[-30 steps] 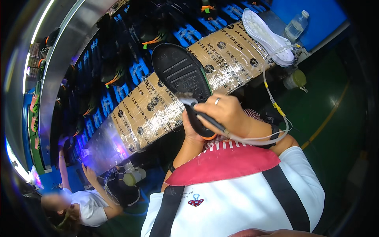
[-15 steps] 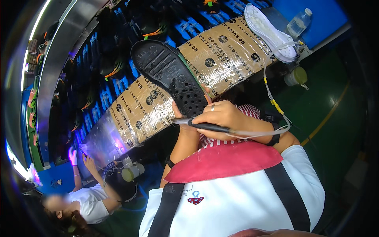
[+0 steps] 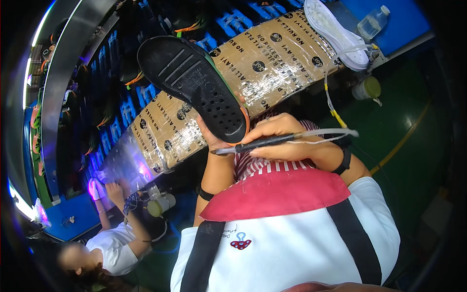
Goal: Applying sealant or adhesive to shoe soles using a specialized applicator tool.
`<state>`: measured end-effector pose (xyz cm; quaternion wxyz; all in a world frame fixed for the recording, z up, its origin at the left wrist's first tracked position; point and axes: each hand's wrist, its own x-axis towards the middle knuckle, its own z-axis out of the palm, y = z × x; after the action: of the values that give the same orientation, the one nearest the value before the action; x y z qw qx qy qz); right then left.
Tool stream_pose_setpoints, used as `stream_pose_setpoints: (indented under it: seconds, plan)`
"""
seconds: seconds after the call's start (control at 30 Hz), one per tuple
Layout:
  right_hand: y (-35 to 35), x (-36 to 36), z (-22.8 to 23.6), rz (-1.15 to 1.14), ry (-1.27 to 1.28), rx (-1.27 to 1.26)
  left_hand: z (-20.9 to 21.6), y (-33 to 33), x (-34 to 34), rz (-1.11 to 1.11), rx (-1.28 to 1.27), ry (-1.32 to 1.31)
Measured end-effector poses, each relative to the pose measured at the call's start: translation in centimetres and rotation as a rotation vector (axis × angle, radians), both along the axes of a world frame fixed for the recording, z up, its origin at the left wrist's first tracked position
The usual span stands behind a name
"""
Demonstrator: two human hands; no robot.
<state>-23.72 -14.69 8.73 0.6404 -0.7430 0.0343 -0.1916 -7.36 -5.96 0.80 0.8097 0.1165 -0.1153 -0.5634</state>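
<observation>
A black shoe sole [image 3: 192, 80] with an orange and green edge is tilted up before me, its holed heel end nearest. My left hand [image 3: 210, 135] is closed around that end from beneath, with part of its fingers hidden behind the sole. Just below the heel, my right hand [image 3: 281, 138] grips a tube-fed brush [image 3: 266, 142] with a black handle. The tip of the brush points left, by my left wrist, and a clear tube trails from its back end.
A cardboard-covered bench [image 3: 272, 56] runs beneath the sole. At its right end lie a white sole [image 3: 331, 31] holding whitish bits and a clear bottle [image 3: 373, 23]. A lidded pot [image 3: 367, 88] hangs below. Another person [image 3: 112, 248] works at left; dark shoe parts line the far side.
The sole has moved left and toward me, tilting so its heel now shows fully. The brush has come away from over the heel to just below it.
</observation>
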Motion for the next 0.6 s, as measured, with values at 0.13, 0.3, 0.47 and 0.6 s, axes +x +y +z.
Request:
stream_pose_setpoints:
  seconds: [0.13, 0.3, 0.47, 0.6]
  plan:
    - [-0.4, 0.0, -0.1, -0.097, 0.041, -0.132, 0.4, 0.3, 0.7, -0.066, -0.009, -0.011]
    - [-0.2, -0.1, 0.0, 0.086, -0.009, -0.057, 0.2, 1.0, 1.6, -0.099, 0.065, -0.037]
    - [-0.7, 0.1, -0.6, -0.068, 0.026, -0.228, -0.1, 1.2, 2.7, -0.140, 0.111, -0.075]
    - [-0.6, 0.2, -0.8, 0.096, -0.084, -0.203, -1.8, 1.6, 4.1, -0.100, 0.284, -0.175]
